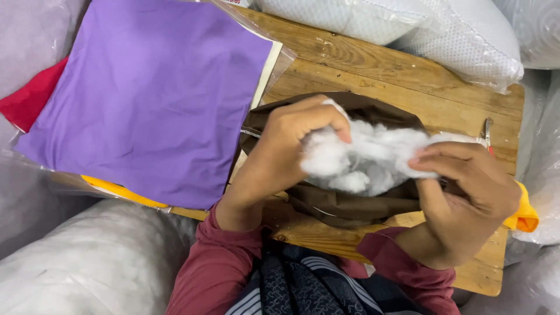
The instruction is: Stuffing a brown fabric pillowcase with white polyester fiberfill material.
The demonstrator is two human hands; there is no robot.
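Stuffing (373, 157), a white fluffy clump, sits over the mouth of a brown fabric cover (350, 204) at the middle of the wooden surface (408, 81). Left hand (280, 151) is curled closed, thumb and fingers pinching the left end of the stuffing. Right hand (466, 192) is also closed, fingertips (420, 163) pinching the right end; the clump stretches between both hands. Both sleeves are maroon.

Hidden or unclear: inside of the brown cover is dark, can't tell how much stuffing is already in it. Its lower edge is partly covered by the left wrist. A small metal tool with a red bit (488, 133) lies at the right, just behind the right hand, mostly blocked by the stuffing; can't tell what kind. A yellow cloth (525, 216) pokes out from under the right hand, most of it hidden. Another yellow strip (122, 192) shows under the purple cloth (151, 99), which lies flat inside a clear plastic bag on the left side of the surface. A red cloth (29, 99) peeks out behind it, cut off by the purple one.

Surface is bare, worn wood planks, front edge against the person's lap. Around it: white mesh-textured pillows in plastic (443, 29) at the top, cut off by the frame, and a big clear bag of white filling (87, 256) lower left. Pale plastic-wrapped bundles fill the right edge, blurry.
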